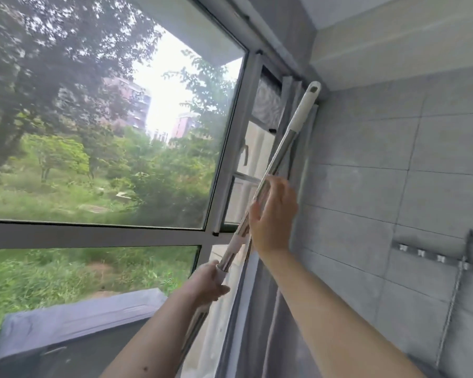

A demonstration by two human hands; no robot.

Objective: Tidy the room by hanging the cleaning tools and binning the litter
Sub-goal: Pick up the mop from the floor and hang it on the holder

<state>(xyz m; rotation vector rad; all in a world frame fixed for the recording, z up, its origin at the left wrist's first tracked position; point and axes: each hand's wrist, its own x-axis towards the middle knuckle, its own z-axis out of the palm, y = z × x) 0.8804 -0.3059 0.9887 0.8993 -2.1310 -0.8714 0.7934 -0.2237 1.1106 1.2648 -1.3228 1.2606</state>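
Note:
A long shiny metal cleaning-tool pole point(280, 156) with a white plastic end cap point(306, 105) slants up toward the window corner. My left hand point(209, 282) grips the pole low down, near a white collar. Higher up, my right hand point(273, 214) is against the shaft with fingers spread and nearly straight. The tool's head is out of view below. A wall rack point(431, 256) with several clips is mounted on the grey tiled wall to the right, and another thin metal pole point(450, 312) hangs from its right end.
A large window point(107, 118) with a grey frame fills the left, trees outside. A grey curtain point(260, 323) hangs by the window's right edge. A dark grey-topped appliance or box point(74, 323) stands at lower left. The tiled wall point(380, 173) covers the right.

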